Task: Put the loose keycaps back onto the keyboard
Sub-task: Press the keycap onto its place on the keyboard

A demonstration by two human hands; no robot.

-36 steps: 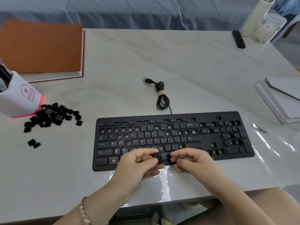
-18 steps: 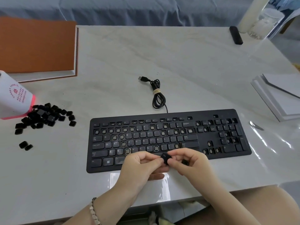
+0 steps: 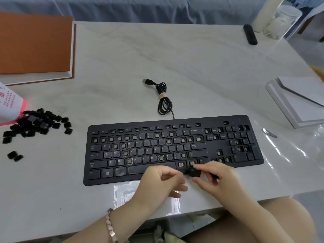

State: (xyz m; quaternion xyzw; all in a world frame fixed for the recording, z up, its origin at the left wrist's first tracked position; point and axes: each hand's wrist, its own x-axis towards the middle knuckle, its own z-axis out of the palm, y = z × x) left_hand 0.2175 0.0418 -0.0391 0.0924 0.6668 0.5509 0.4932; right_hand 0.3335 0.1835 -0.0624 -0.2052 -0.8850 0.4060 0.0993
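On the keyboard (image 3: 216, 149), white key legends are read: Esc, Tab, Caps Lock, Shift, Backspace, Enter, and letters such as Q, R, T, Y, A, S, Z, X. Red print is carried by the white container (image 3: 10, 106), but it cannot be read.

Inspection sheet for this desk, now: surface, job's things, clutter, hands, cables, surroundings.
Surface: pale marbled table, glossy film at its near edge.
Job's things: black keyboard with many bare sockets; loose keycaps piled to its left; two stray keycaps nearer the edge; held keycap over the bottom row.
Clutter: orange folder, white-and-pink container, black bar, clear jar, white bottle, white stack, small metal tool.
Hands: right hand pinches the held keycap; left hand curled beside it, contact unclear.
Cables: keyboard cable coiled, banded; plug lies unplugged.
Surroundings: blue cloth behind the table.
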